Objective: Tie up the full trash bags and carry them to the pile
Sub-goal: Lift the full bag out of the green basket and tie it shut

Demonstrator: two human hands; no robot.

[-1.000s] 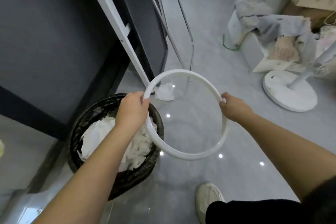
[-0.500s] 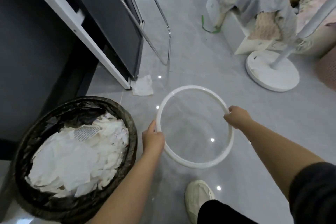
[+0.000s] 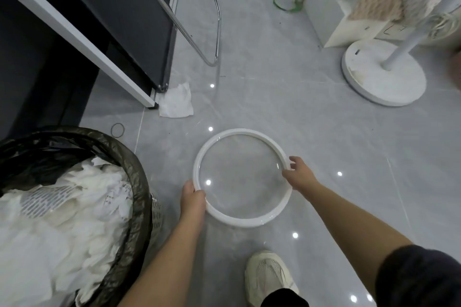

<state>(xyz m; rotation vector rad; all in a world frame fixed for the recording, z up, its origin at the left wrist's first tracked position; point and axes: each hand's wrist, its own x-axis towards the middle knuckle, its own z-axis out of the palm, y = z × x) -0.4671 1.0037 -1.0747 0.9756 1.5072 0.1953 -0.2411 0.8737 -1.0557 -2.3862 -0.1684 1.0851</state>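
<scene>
A round bin at the lower left is lined with a black trash bag (image 3: 134,172) and heaped with white crumpled paper (image 3: 62,219). A white plastic ring (image 3: 239,222), the bin's rim hoop, lies low over the grey floor to the right of the bin. My left hand (image 3: 192,197) grips the ring's left side. My right hand (image 3: 298,173) holds its right edge with the fingers curled over it. Both forearms reach in from the bottom of the head view.
A crumpled white tissue (image 3: 177,101) lies on the floor by a dark panel with a white frame (image 3: 74,32). A chrome tube stand (image 3: 217,20) is behind it, a white fan base (image 3: 384,75) at right, my shoe (image 3: 269,274) below, and a rubber band (image 3: 117,129) near the bin.
Both hands carried the white ring off the bin, rightward and down toward the floor. The view tilted down, so the bin now sits at the lower left.
</scene>
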